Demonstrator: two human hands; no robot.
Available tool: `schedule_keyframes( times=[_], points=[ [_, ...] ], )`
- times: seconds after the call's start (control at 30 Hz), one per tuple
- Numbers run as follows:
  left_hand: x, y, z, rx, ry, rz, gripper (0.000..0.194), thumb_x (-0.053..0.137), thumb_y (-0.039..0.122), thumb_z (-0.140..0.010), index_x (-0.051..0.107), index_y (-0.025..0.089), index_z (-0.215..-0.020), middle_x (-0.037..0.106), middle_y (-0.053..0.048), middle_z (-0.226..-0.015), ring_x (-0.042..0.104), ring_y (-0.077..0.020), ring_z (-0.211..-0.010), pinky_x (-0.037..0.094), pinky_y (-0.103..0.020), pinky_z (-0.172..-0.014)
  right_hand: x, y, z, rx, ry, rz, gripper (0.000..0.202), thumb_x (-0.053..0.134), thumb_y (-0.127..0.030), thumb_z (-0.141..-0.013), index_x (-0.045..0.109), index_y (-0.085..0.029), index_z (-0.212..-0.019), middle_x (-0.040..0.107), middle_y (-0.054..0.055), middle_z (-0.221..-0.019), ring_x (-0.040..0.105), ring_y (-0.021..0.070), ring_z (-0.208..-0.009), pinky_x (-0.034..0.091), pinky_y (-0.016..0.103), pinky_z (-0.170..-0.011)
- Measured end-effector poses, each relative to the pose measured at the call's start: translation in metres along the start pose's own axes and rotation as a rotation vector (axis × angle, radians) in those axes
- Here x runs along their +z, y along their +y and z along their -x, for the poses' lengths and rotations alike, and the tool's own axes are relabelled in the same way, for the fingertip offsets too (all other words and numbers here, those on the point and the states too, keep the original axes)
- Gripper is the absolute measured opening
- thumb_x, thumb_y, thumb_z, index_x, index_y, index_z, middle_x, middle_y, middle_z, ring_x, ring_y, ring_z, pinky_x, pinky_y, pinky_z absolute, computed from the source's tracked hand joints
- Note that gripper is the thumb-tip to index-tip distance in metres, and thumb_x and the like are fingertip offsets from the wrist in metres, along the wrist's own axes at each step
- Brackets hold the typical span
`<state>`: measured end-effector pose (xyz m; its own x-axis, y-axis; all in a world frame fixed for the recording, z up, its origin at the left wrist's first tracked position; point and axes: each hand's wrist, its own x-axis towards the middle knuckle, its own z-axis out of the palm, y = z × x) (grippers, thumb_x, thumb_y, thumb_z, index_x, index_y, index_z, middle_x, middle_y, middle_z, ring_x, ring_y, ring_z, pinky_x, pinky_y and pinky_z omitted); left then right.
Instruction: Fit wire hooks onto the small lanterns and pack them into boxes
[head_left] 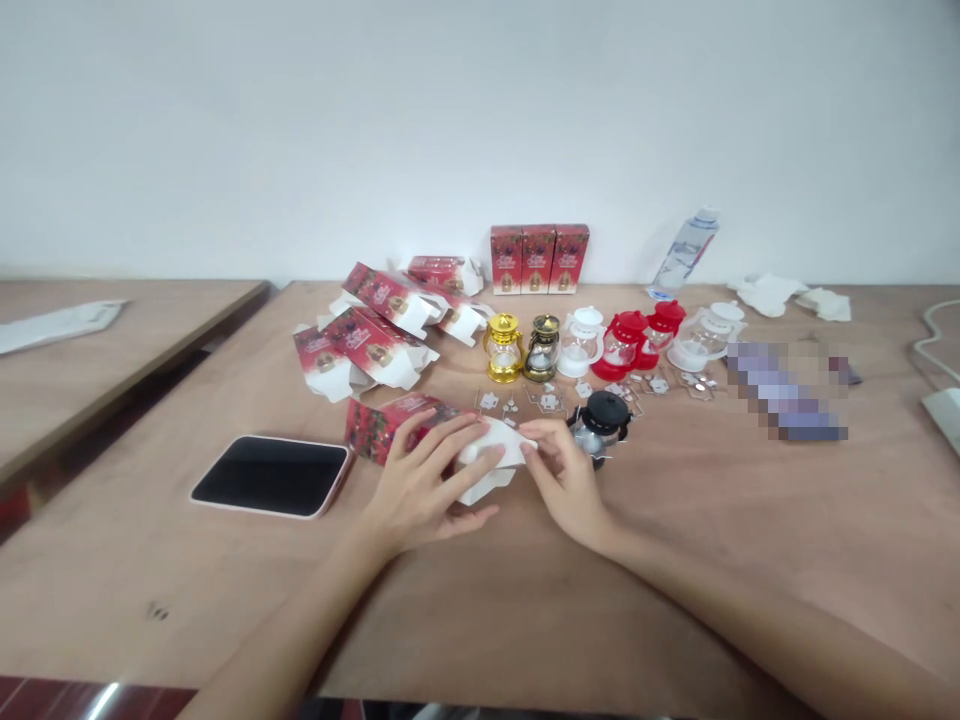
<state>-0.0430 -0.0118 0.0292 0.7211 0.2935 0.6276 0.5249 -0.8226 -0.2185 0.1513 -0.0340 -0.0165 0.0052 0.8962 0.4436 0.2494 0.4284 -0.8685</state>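
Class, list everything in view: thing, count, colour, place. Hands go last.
Handled box: one, red with white flaps, centre
Upright boxes: three, red, by wall
Loose boxes: about five, red and white, left pile
Lanterns: seven; gold, bronze, two white, two red in row, black in front
Metal parts: several, silvery, before row
Phone: one, black, pink case, left
Bottle: one, clear, back right
Crumpled paper: two pieces, white, right of bottle
Blurred items: count unclear, purplish, right
Packet: one, white, far left
Cable: one, white, right edge
Tables: two, brown, beneath
Wall: one, pale, behind
Left hand: one, on flaps
Right hand: one, at flap edge
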Motion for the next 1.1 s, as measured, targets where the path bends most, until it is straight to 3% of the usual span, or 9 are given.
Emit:
schedule_keyframes(
  times=[0.07, 0.17, 0.37, 0.53, 0.7, 0.87, 1.03, 1.1],
  points=[
    [0.0, 0.005, -0.002, -0.038, -0.018, -0.041, 0.046, 0.06, 0.045, -0.079, 0.054, 0.022, -0.118, 0.064, -0.013, -0.115, 0.058, -0.0272, -0.108, 0.03, -0.049, -0.099, 0.0, 0.0, 0.0, 0.01, -0.029, -0.043, 0.013, 0.049, -0.021, -0.089, 0.052, -0.022, -0.101, 0.065, 0.005, -0.097, 0.064, 0.0144, -0.09, 0.053, 0.026, -0.077],
    [0.001, 0.01, -0.004, -0.092, -0.022, -0.093, 0.039, 0.062, 0.033, -0.079, 0.056, 0.022, -0.116, 0.065, -0.011, -0.111, 0.06, -0.0254, -0.101, 0.033, -0.047, -0.094, -0.002, -0.003, 0.001, 0.01, -0.081, -0.1, 0.011, 0.05, -0.022, -0.089, 0.055, -0.022, -0.099, 0.066, 0.004, -0.093, 0.065, 0.0132, -0.084, 0.052, 0.024, -0.073],
    [0.003, 0.008, -0.003, -0.104, 0.079, -0.041, 0.019, 0.067, 0.028, -0.074, 0.058, 0.02, -0.089, 0.065, -0.011, -0.101, 0.06, -0.0242, -0.093, 0.043, -0.038, -0.077, -0.007, -0.012, 0.001, 0.01, -0.155, -0.135, 0.02, 0.04, -0.026, -0.093, 0.059, -0.021, -0.096, 0.065, 0.003, -0.088, 0.062, 0.0133, -0.08, 0.049, 0.024, -0.069],
    [0.002, 0.009, -0.004, -0.136, 0.146, -0.026, 0.019, 0.066, 0.02, -0.071, 0.057, 0.02, -0.087, 0.065, -0.009, -0.096, 0.061, -0.0233, -0.088, 0.044, -0.037, -0.075, -0.01, -0.014, 0.0, -0.023, -0.221, -0.203, 0.026, 0.037, -0.026, -0.095, 0.062, -0.023, -0.102, 0.065, 0.003, -0.101, 0.06, 0.0138, -0.094, 0.046, 0.027, -0.083],
    [0.002, 0.011, -0.004, -0.166, 0.178, -0.006, 0.019, 0.065, 0.018, -0.07, 0.057, 0.02, -0.087, 0.065, -0.007, -0.094, 0.061, -0.0224, -0.086, 0.044, -0.036, -0.074, -0.005, -0.012, 0.001, -0.019, -0.33, -0.291, 0.026, 0.047, -0.027, -0.092, 0.059, -0.028, -0.115, 0.061, 0.003, -0.119, 0.056, 0.0154, -0.111, 0.045, 0.03, -0.095],
    [0.002, 0.01, -0.004, -0.087, 0.145, 0.077, 0.028, 0.064, 0.019, -0.072, 0.055, 0.02, -0.099, 0.065, -0.009, -0.097, 0.061, -0.0228, -0.09, 0.045, -0.037, -0.077, 0.003, -0.009, 0.005, 0.14, -0.336, -0.503, 0.028, 0.061, -0.03, -0.083, 0.057, -0.027, -0.11, 0.066, 0.002, -0.105, 0.065, 0.0137, -0.094, 0.054, 0.029, -0.082],
    [0.003, 0.001, -0.001, -0.029, -0.016, 0.18, 0.059, 0.065, 0.036, -0.077, 0.039, 0.018, -0.127, 0.064, -0.014, -0.11, 0.059, -0.0252, -0.104, 0.042, -0.042, -0.089, 0.005, -0.007, 0.006, 0.233, -0.22, -0.552, 0.02, 0.067, -0.029, -0.077, 0.055, -0.023, -0.092, 0.065, 0.001, -0.094, 0.065, 0.0128, -0.088, 0.055, 0.028, -0.079],
    [0.004, -0.002, 0.0, -0.041, -0.058, 0.178, 0.062, 0.061, 0.038, -0.081, 0.034, 0.016, -0.132, 0.062, -0.016, -0.114, 0.057, -0.0258, -0.108, 0.039, -0.044, -0.094, 0.005, -0.007, 0.004, 0.254, -0.186, -0.531, 0.021, 0.067, -0.031, -0.076, 0.054, -0.023, -0.09, 0.064, 0.001, -0.092, 0.065, 0.013, -0.087, 0.055, 0.028, -0.077]
  ],
)
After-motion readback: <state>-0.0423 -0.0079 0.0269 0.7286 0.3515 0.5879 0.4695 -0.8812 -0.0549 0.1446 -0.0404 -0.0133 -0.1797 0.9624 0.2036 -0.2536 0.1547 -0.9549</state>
